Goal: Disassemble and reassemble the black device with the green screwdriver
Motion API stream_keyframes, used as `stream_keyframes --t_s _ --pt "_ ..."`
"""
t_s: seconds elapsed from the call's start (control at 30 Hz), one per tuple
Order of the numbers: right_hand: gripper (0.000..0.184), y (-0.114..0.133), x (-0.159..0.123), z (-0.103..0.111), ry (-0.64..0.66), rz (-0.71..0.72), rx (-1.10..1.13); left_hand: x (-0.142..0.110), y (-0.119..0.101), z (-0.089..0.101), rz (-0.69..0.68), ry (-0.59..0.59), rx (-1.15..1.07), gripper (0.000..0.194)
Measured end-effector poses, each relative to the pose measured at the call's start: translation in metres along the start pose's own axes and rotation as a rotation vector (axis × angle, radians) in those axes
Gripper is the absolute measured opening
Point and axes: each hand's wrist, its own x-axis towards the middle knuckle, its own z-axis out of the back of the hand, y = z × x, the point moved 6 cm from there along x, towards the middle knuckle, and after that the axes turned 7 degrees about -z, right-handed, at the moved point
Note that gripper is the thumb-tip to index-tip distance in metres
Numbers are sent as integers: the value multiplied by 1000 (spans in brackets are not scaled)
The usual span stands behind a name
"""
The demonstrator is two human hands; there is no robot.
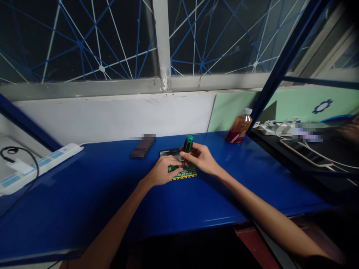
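My right hand [203,158] is closed round a screwdriver [188,143] with a green and black handle, held nearly upright with its shaft pointing down. Below it, on the blue table, lies a small flat case [187,173] with green printing and a yellow-black edge. My left hand [164,170] rests over the case's left side. Its thumb and fingers close together near the lower end of the screwdriver's shaft; what they pinch is too small to make out. A short green piece [171,169] shows between those fingers. Both hands cover much of the case.
A dark, blurred-out flat object [143,146] lies behind my left hand. A drink bottle [239,126] stands at the back right beside a blue metal post [276,69]. To the left is a white power strip [42,168]. Cables and a phone [305,152] lie on the neighbouring black desk.
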Motion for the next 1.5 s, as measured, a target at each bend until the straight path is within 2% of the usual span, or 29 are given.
stream_keyframes --t_s 0.1,0.4,0.6,0.7,0.8,0.87,0.97,1.07,1.13,1.27,1.4,1.5 --pt "32 3 0 2 -16 9 14 0 0 1 -12 22 -10 20" --pt "28 7 0 8 -86 45 153 -2 7 4 -20 -43 -39 11" --pt "30 16 -2 13 -158 88 155 -2 11 8 -22 -61 -8 10" --pt "32 22 -2 32 -265 125 117 -2 12 10 -17 -66 -1 12" --pt "36 19 0 66 -415 134 -13 1 11 8 10 -45 -4 13" --pt "36 10 1 92 -491 111 -187 6 8 4 19 -11 2 13" --pt "35 -14 3 126 -547 11 -484 20 0 -7 -20 44 41 11" --pt "41 -43 5 144 -529 -209 -771 40 -9 -23 -83 75 116 12" --pt "44 -60 8 139 -386 -327 -996 53 -15 -38 -121 108 152 9" --pt "47 -72 8 118 -291 -343 -1082 68 -22 -64 -124 146 272 10" --pt "49 -77 6 102 -229 -338 -1149 66 -24 -73 -144 103 335 15" --pt "54 -77 5 99 -210 -339 -1188 62 -24 -68 -143 84 337 16"
